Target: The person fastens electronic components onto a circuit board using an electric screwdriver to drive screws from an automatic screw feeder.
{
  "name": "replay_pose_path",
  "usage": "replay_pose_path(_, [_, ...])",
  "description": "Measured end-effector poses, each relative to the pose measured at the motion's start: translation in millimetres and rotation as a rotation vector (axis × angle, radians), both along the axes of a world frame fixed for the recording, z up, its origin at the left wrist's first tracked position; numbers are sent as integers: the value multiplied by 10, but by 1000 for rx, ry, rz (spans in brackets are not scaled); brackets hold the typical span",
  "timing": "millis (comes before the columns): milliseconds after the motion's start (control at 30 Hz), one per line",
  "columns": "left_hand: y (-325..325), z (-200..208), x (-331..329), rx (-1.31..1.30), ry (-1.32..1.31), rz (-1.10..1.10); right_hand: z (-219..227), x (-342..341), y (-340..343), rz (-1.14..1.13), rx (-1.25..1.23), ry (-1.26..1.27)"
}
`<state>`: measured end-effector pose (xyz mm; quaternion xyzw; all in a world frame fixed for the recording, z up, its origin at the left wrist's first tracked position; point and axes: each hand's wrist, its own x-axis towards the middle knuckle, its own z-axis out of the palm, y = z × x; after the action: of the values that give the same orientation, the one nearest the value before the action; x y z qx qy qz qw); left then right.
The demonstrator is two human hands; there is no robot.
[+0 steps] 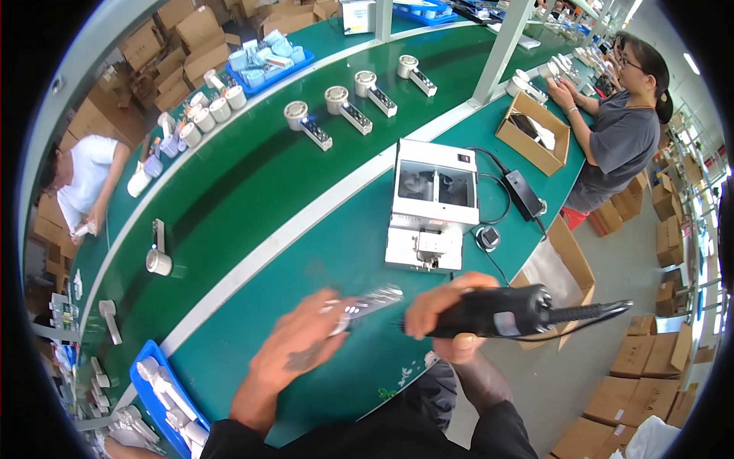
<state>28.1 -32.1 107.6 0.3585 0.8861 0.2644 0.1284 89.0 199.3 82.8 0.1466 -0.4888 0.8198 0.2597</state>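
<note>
My right hand (437,312) is wrapped round a thick black electric screwdriver (497,314), which lies almost level with its cord leading off to the right. Its tip points left, toward my left hand (306,336). In the left hand's closed fingers is a pale handheld device (376,300), its handle sticking out to the right. Motion blurs the device, and the palm hides its other end. Both hands are over the green bench, nearer than a white screw feeder machine (430,206) with a clear window on top.
Several round-headed white devices with bared circuit boards (348,111) lie on the green conveyor (229,199). A blue tray (141,356) of white parts is at lower left. Beside the feeder are a black power adapter (524,195) and a cardboard box (562,157). Co-workers sit left and right.
</note>
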Motion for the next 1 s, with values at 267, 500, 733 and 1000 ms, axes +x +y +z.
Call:
replay_pose_path(267, [-1471,-662,-2120,-428,453,745,-379,173,283,-157,51,-54])
replay_pose_path(500, [-220,-700,-3979,-369,573,217,-454,169,167,-30,116,-14])
replay_pose_path(733, [-245,-157,-3526,-26,106,140,-353,273,450,-170,-58,-283])
replay_pose_path(1000, [-120,-472,-769,335,151,192,439,-416,463,-270,112,-20])
